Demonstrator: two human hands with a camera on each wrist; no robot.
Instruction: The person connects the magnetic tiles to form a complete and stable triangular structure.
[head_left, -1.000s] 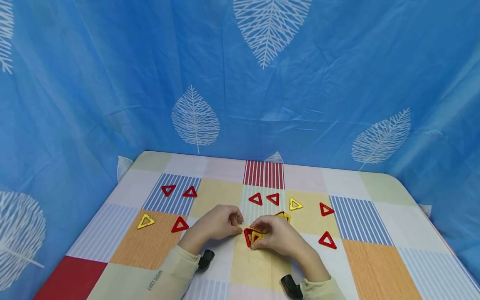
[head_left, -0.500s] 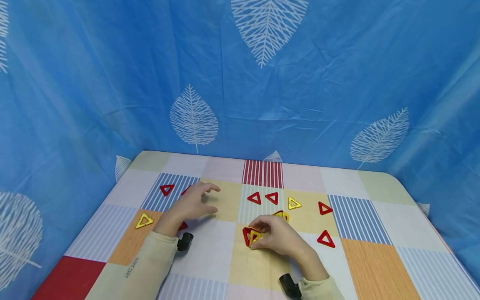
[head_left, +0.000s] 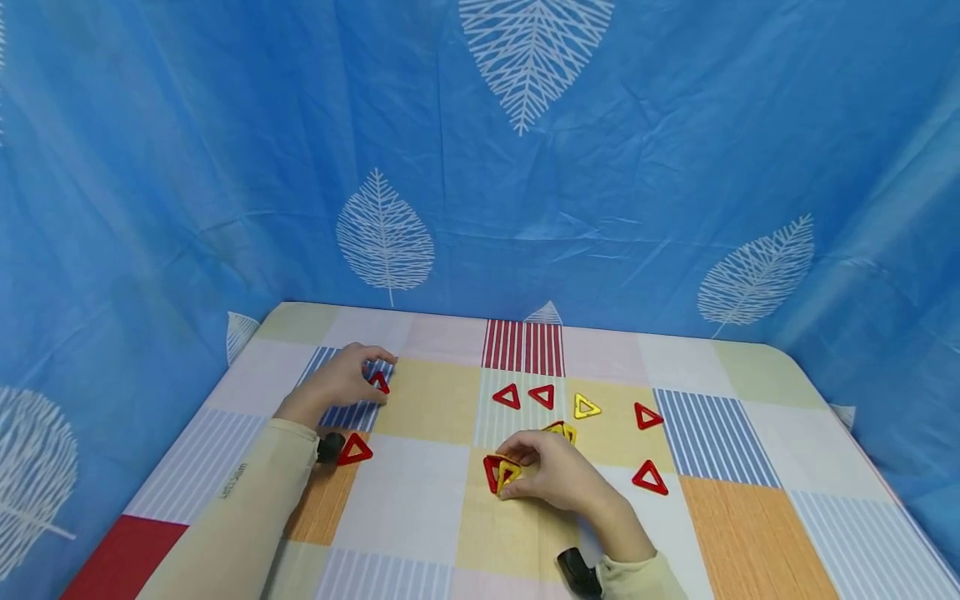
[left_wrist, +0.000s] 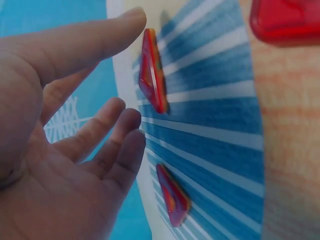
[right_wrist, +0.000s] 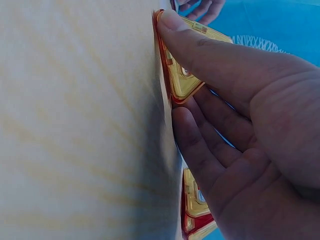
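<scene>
My left hand (head_left: 337, 385) reaches over the blue-striped patch, thumb and fingers spread around a red triangular magnetic tile (head_left: 386, 385). In the left wrist view the thumb tip is right by that red tile (left_wrist: 151, 72), and the fingers hold nothing. A second red tile (left_wrist: 173, 197) lies below the fingers. My right hand (head_left: 558, 475) pinches a yellow triangular tile (right_wrist: 182, 92) with thumb and fingers, together with a red tile (head_left: 490, 472) against it, near the table's middle. The fingers partly hide how these tiles join.
A small yellow-and-red tile cluster (head_left: 570, 434) lies just beyond my right hand. Red tiles (head_left: 516, 398) and a yellow tile (head_left: 587, 412) lie farther back. Other red tiles lie at right (head_left: 651, 488) and beside the left wrist (head_left: 355, 459). A blue curtain (head_left: 637, 167) surrounds the table.
My left hand has moved from beside the right hand out to the far left, over the red tile, its fingers opening wider. The right hand stays in place, holding its tiles.
</scene>
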